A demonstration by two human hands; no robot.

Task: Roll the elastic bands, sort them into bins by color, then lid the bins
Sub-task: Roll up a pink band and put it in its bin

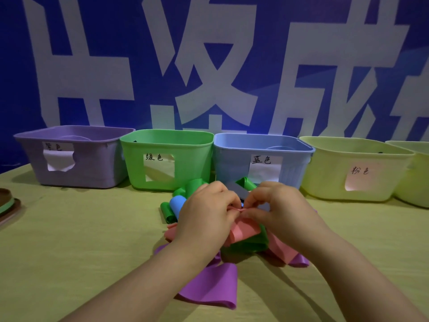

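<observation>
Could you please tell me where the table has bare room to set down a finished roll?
Bare tablecloth lies before the purple bin, between the stacked lids and the band pile, and right of the pile before the yellow bin. Before the green bin and blue bin it is crowded: the left hand and right hand pinch a pink band there.

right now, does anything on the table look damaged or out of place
Yes. The paper label on the purple bin has a ragged, torn lower edge. Also, the yellow bin is labelled pink.
</observation>
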